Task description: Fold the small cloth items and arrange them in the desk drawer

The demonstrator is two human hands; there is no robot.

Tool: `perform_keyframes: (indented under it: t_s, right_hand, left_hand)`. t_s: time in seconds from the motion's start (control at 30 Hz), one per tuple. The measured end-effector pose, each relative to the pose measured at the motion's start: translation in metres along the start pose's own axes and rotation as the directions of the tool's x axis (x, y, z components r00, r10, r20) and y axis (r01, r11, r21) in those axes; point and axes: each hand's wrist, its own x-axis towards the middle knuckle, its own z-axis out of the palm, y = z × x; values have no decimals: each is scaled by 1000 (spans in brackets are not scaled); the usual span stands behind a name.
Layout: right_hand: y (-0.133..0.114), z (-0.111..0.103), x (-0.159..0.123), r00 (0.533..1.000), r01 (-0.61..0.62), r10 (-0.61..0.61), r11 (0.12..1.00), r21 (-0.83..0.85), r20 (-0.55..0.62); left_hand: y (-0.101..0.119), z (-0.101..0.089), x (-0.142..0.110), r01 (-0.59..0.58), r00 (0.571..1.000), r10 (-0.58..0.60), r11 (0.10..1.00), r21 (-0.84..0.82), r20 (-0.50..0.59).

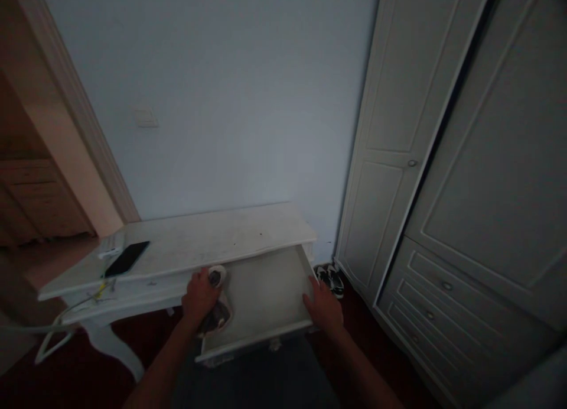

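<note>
A white drawer (261,296) is pulled far out of the front of a white table (212,237). My left hand (201,296) is closed at the drawer's left side, around a bunched pale cloth (225,311) with dark patches. Part of this cloth hangs over the drawer's inner left edge, and its exact kind is unclear in the dim light. My right hand (325,307) wraps over the right side wall of the drawer, thumb inside and fingers mostly outside. Bare bottom panel shows between the two hands.
On the table's left end lie a dark phone (127,259) and a small white box (111,244), with a cable (66,327) trailing off the edge. Black-and-white shoes (330,279) stand on the floor beside a tall white wardrobe (390,178). A doorway opens at left.
</note>
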Motion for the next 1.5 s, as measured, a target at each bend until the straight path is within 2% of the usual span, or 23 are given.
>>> perform_keyframes:
  t_s: [0.1, 0.17, 0.23, 0.33, 0.43, 0.53, 0.67, 0.77, 0.87, 0.97, 1.17, 1.23, 1.37, 1.43, 1.5]
  right_hand:
    - [0, -1, -1, 1000, 3, -3, 1000, 24, 6]
    - [-1, -2, -1, 1000, 4, -4, 999, 35, 3]
    - [-1, -2, -1, 1000, 1, -1, 999, 45, 1]
    - [-2, -2, -1, 1000, -10, 10, 999, 51, 3]
    - [-2, -3, -1, 1000, -16, 16, 999, 44, 2]
    - [-2, -3, -1, 1000, -14, 14, 999, 36, -1]
    - [0, 0, 1, 1000, 2, -2, 1000, 20, -21]
    - [3, 5, 3, 999, 6, -5, 1000, 26, -31]
    - [4, 8, 3, 999, 13, -12, 999, 37, -30]
    - [1, 5, 2, 1000, 13, -12, 999, 51, -23]
    - [-3, -2, -1, 1000, -2, 4, 998, 67, -18]
    - [-1, -1, -2, 1000, 9, -7, 998, 60, -28]
    - [2, 4, -1, 999, 27, -26, 998, 55, -23]
    - [2, 7, 0, 1000, 16, -15, 998, 65, -20]
    - [2, 9, 1, 999, 10, -8, 997, 73, -35]
  left_hand:
    - [-25, 2, -28, -126, 981, 127, 992, -11, 147]
    - [-35, 2, -53, -204, 959, 185, 977, 67, 216]
    - [-35, 0, -74, -246, 950, 193, 947, 207, 247]
    - [-16, -3, -86, -331, 936, 256, 876, 350, 243]
    - [13, 0, -71, -451, 890, 382, 820, 352, 251]
    - [37, 12, -42, -507, 858, 431, 794, 334, 278]
    - [57, 28, 0, -483, 873, 412, 807, 341, 262]
    - [63, 30, 19, -461, 886, 406, 817, 346, 223]
    - [64, 32, 20, -458, 888, 405, 818, 347, 217]
    - [61, 38, 8, -467, 881, 399, 815, 343, 254]
    - [58, 53, -10, -536, 819, 431, 810, 238, 379]
    - [60, 56, -7, -515, 833, 422, 828, 221, 358]
    - [76, 64, 6, -405, 907, 354, 882, 241, 228]
    - [90, 72, 14, -394, 915, 357, 890, 229, 187]
    - [107, 82, 24, -418, 905, 387, 886, 199, 177]
